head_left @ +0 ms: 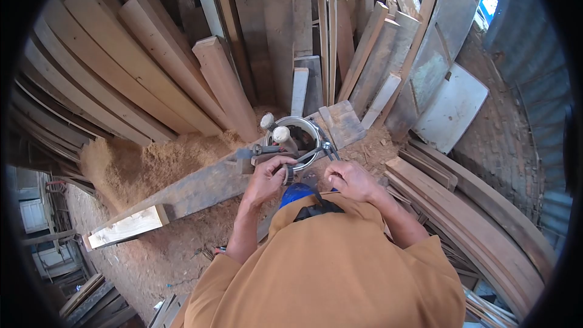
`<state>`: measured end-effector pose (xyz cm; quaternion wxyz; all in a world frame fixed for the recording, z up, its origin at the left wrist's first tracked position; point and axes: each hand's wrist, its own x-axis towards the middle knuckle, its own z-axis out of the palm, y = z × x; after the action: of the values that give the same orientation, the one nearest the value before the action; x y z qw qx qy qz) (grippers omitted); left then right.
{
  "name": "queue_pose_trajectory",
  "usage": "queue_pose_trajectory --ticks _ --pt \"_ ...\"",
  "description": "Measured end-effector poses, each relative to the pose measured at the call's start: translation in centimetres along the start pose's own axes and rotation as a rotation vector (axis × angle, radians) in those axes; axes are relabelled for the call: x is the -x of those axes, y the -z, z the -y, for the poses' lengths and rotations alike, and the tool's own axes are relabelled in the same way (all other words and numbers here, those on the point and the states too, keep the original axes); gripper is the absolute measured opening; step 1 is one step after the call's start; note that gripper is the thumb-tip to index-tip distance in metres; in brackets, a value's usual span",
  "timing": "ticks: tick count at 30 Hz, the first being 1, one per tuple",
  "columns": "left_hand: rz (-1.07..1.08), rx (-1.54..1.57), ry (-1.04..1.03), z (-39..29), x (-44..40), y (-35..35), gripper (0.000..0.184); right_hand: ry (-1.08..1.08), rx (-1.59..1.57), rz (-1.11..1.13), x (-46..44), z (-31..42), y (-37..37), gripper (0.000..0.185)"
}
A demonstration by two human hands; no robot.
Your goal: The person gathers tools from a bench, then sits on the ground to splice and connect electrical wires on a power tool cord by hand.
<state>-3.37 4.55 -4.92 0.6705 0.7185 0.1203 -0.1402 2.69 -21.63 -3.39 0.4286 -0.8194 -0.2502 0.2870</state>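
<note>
A round metal bucket (271,138) of tools stands in front of me. Two thick handles with pale, ragged tops (281,135) stick up from it, and several metal tools lean inside. My left hand (267,180) is at its near left rim, with the thumb and fingers closed round a grey metal tool (288,175) whose kind I cannot make out. Close by on the right, my right hand (352,181) is curled with its fingers bent in; whatever it may hold is hidden. A pair of metal handles (331,150), like those of pliers, rests on the bucket's right rim, just beyond that hand.
A long plank (200,185) runs left from the bucket, with a pale wood block (130,226) at its end. Sawdust (152,164) is heaped behind it. Boards (139,67) lean at the back, and stacked planks (467,225) lie on the right.
</note>
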Motion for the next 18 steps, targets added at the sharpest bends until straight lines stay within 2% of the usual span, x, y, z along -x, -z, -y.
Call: queue_pose_trajectory --ticks 2,5,6,9,15,18 --pt "-0.035 -0.029 0.088 3.0 0.6 1.8 0.021 -0.143 0.164 -0.034 -0.1 -2.2 0.3 0.017" --pt "-0.120 0.099 0.156 5.6 1.5 2.9 0.019 -0.270 0.347 -0.110 -1.0 -4.7 1.1 0.020" --pt "-0.135 0.125 0.177 6.6 1.7 3.1 0.018 -0.222 0.370 -0.195 -1.4 -6.7 0.9 0.019" --pt "-0.175 0.205 0.229 8.6 2.2 3.5 0.016 -0.307 0.375 -0.233 -3.3 -8.2 1.9 0.020" --pt "-0.188 0.403 0.271 9.4 2.2 2.9 0.017 -0.347 0.425 -0.202 -7.8 -9.3 2.2 0.020" --pt "-0.171 0.511 0.283 9.4 2.4 2.7 0.017 -0.229 0.342 -0.228 -9.6 -8.5 2.0 0.021"
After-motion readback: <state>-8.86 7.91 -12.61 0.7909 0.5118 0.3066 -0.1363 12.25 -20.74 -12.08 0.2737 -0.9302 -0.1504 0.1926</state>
